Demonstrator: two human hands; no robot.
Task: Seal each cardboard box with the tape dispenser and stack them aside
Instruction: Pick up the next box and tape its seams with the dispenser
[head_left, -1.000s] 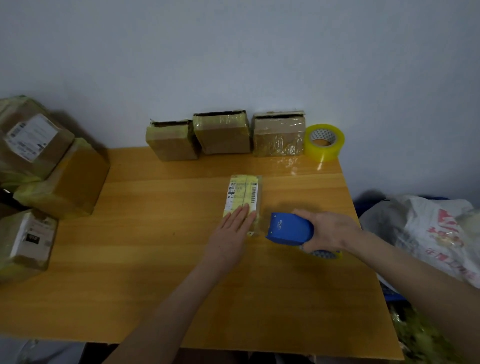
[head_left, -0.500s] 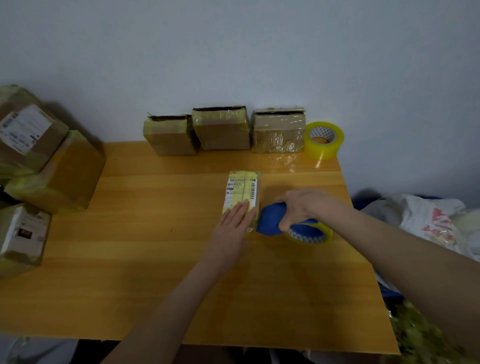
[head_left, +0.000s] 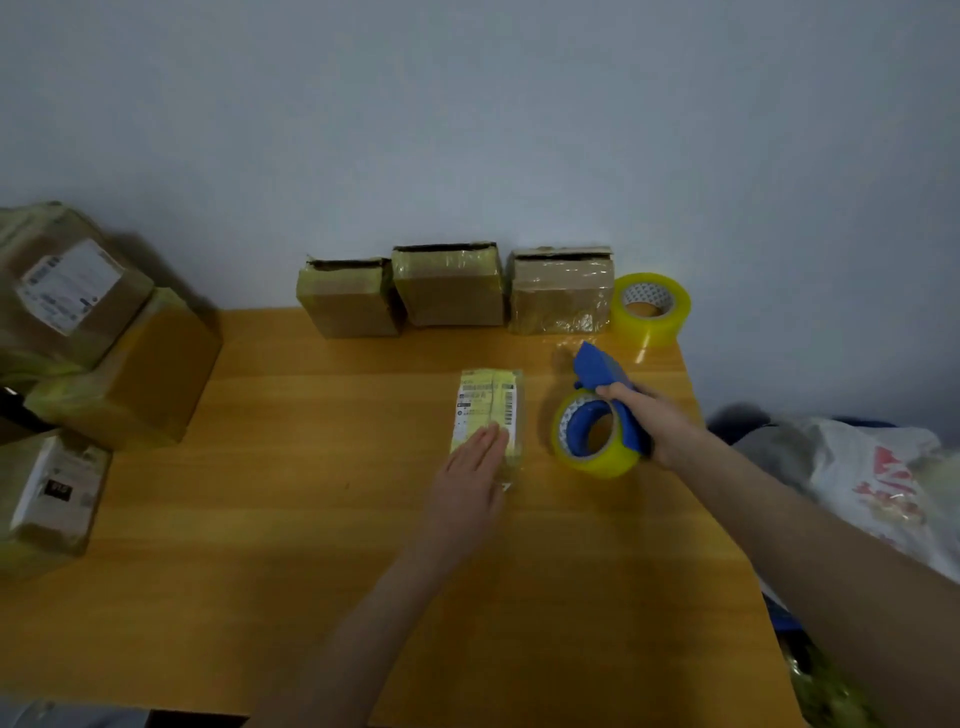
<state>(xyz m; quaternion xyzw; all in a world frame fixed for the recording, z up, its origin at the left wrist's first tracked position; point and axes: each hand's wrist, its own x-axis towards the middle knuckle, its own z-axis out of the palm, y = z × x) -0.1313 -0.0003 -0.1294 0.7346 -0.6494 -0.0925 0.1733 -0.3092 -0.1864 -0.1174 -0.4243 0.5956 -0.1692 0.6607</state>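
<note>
Risk: the small flat yellow-taped cardboard box (head_left: 488, 415) near the centre of the orange wooden table (head_left: 311, 519) could skid or twist under tape pull, since the left hand (head_left: 470, 473) only lies flat on its 6 o'clock end, fingers straight, gripping nothing. The right hand (head_left: 660, 421), at the box's 3 o'clock, curls its fingers round the blue plastic tape dispenser with yellow roll (head_left: 597, 415), apart from the box, nose toward 12 o'clock.
</note>
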